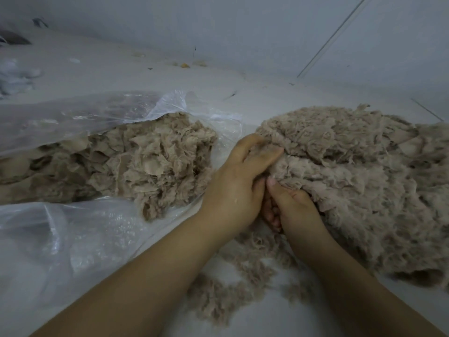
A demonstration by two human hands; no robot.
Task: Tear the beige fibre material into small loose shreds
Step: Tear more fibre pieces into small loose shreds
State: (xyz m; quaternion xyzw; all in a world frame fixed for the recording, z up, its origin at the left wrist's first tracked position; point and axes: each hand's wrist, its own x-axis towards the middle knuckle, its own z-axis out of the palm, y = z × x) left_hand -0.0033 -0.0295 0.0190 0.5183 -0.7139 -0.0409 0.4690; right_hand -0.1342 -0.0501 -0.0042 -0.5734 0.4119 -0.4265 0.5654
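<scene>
A big heap of fluffy beige fibre shreds (359, 181) covers the floor at the right. My left hand (239, 183) grips the heap's left edge, fingers curled over a tuft. Right beside it, my right hand (292, 205) pinches the same edge from below, thumb up against the fibre. The two hands touch. Coarser beige fibre material (136, 164) in flat torn pieces spills from a clear plastic bag (80, 117) at the left. Thin loose shreds (233, 283) lie scattered on the floor between my forearms.
The pale floor (267, 98) runs up to a grey wall (243, 27) at the back. More clear plastic sheet (60, 239) lies crumpled at the lower left. Small bits of debris (184, 65) sit along the wall, and white fluff (17, 76) at the far left.
</scene>
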